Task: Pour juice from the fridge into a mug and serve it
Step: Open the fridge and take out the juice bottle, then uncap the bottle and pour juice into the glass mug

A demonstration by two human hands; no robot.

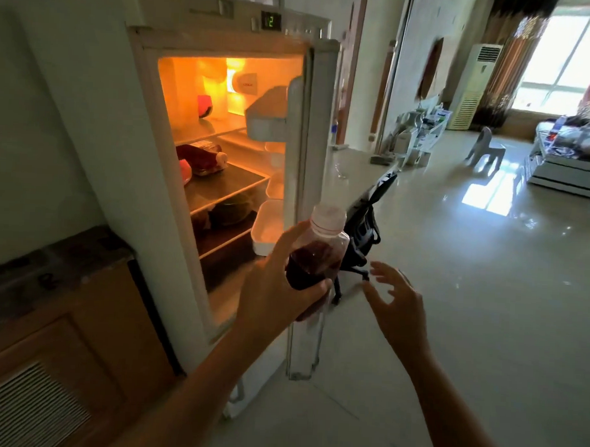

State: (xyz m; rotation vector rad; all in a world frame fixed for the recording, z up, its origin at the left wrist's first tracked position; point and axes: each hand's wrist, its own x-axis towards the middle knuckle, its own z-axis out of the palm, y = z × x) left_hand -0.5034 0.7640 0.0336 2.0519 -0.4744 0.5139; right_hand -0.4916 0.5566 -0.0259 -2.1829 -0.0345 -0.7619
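The white fridge [98,120] stands with its door [319,129] swung open to the right and its lit shelves showing. My left hand [277,290] grips a clear plastic juice bottle [319,254], with a white cap and dark red juice, just in front of the door's edge. To the right of the bottle, my right hand [396,302] hovers with fingers spread and holds nothing. A second bottle [203,158] of red juice lies on a middle shelf inside the fridge. No mug is in view.
A wooden cabinet [55,341] with a dark stone top stands left of the fridge. A black office chair [364,233] sits behind the open door. Glossy tiled floor [469,298] stretches to the right toward a small stool [484,150] and a low table [566,171].
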